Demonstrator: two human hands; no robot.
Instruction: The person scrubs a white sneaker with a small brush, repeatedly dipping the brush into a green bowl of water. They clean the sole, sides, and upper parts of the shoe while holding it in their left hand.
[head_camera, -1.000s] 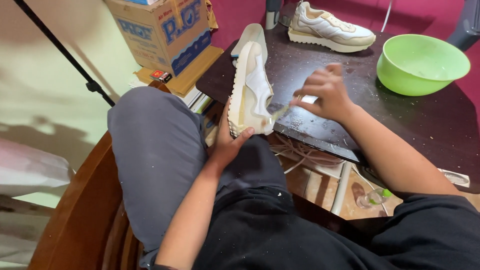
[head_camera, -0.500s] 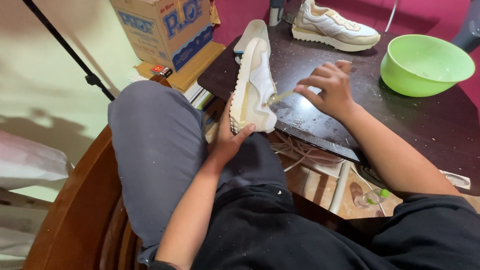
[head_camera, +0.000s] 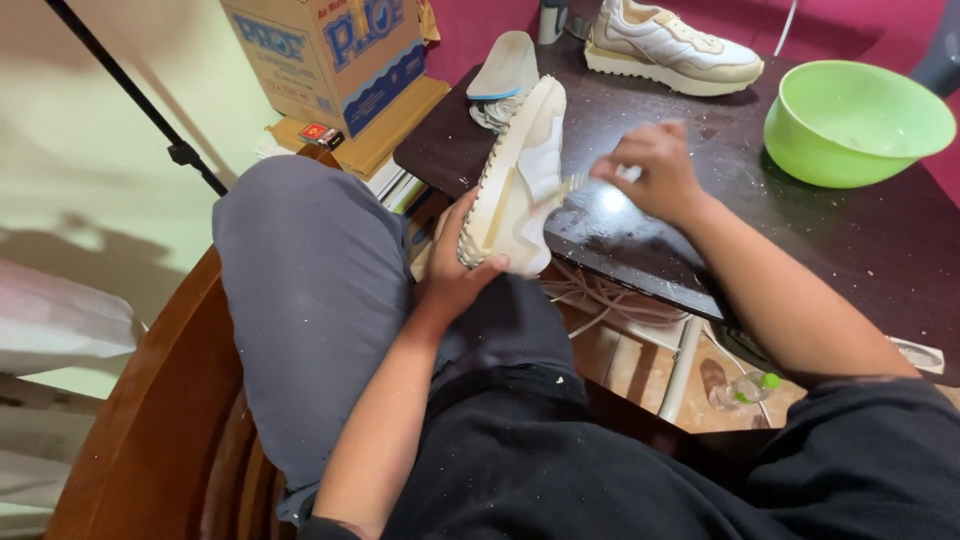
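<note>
My left hand (head_camera: 455, 270) grips the heel end of a white and cream sneaker (head_camera: 520, 175), which rests tilted on its side against the edge of the dark table (head_camera: 800, 250). My right hand (head_camera: 655, 175) holds a small brush (head_camera: 575, 183), mostly hidden in the fingers, with its bristles against the sneaker's side. A second matching sneaker (head_camera: 670, 45) stands upright at the far side of the table. A loose insole (head_camera: 505, 68) lies just beyond the held sneaker.
A green plastic bowl (head_camera: 855, 120) sits at the table's right. A cardboard box (head_camera: 335, 55) stands on stacked items at the far left. My grey-clad knee (head_camera: 300, 270) rises beside a wooden chair arm (head_camera: 150, 420). A small bottle (head_camera: 745, 388) and cords lie under the table.
My right hand has shifted slightly along the sneaker's side with the brush. The left hand keeps its hold on the heel.
</note>
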